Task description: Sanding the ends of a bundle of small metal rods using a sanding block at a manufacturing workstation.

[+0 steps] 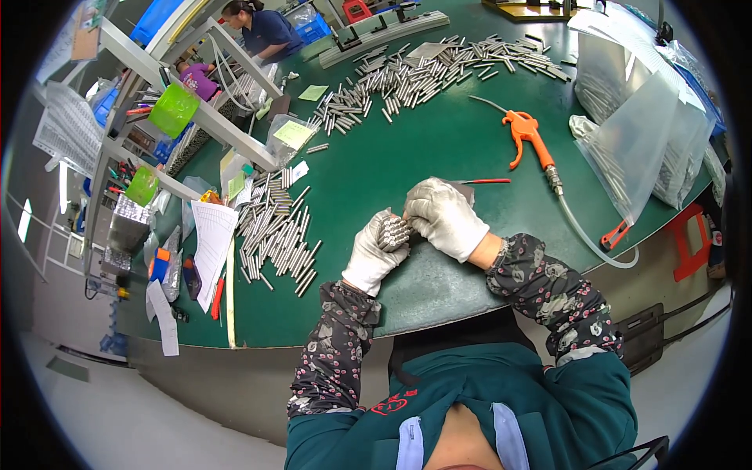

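Rod bundle (393, 234): left of the orange air gun (534, 139), in the left hand (374, 257), fingers curled round it. Right hand (448, 219): beside bundle; finger pinch cannot be told. Risk: slack gloved grip, rods sliding out.

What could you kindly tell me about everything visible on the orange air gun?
The orange air gun lies on the green table, right of the right hand. Its body and lever look plastic; a thin grey nozzle points leftward and away, and a metallic coupling joins its handle to a pale hose. No hand touches it.
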The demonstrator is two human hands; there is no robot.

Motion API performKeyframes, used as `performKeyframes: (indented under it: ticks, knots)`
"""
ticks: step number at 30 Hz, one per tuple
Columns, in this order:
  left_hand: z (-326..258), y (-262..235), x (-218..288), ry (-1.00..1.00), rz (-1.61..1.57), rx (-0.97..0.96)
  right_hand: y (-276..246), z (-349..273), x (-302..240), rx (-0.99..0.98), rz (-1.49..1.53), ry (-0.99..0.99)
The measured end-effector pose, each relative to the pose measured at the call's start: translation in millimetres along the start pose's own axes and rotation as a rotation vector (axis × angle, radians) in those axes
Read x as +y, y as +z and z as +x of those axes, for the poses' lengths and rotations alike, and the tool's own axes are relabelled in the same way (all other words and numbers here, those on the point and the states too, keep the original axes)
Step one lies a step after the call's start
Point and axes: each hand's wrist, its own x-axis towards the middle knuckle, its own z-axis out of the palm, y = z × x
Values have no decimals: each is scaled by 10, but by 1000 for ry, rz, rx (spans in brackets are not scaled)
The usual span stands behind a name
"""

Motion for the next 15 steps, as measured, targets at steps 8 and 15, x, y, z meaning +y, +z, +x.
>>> performKeyframes:
  ticks: [8,15]
  knots:
    - [-5,-13,20,-19,-46,-4,28,-23,-8,-44,281,207]
    - [-6,-19,34,-24,-87,2,41,-35,-6,-55,342,275]
